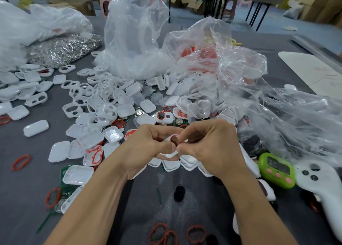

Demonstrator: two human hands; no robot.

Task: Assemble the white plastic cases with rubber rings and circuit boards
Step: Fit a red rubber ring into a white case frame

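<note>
Both my hands meet over the middle of the grey table. My left hand [148,148] and my right hand [209,148] pinch one white plastic case [171,154] between thumbs and fingertips; a red rubber ring [174,139] sits in its round opening. Loose white case halves [103,104] lie heaped behind and to the left. Red rubber rings [20,162] are scattered on the table, several near the front edge [196,233]. Green circuit boards [64,191] lie under case halves at lower left.
Crumpled clear plastic bags [135,34] stand behind the pile, one with red parts [207,58]. A bag of metal clips [63,48] lies at the back left. A green timer [276,170] and a white controller [322,185] rest at the right.
</note>
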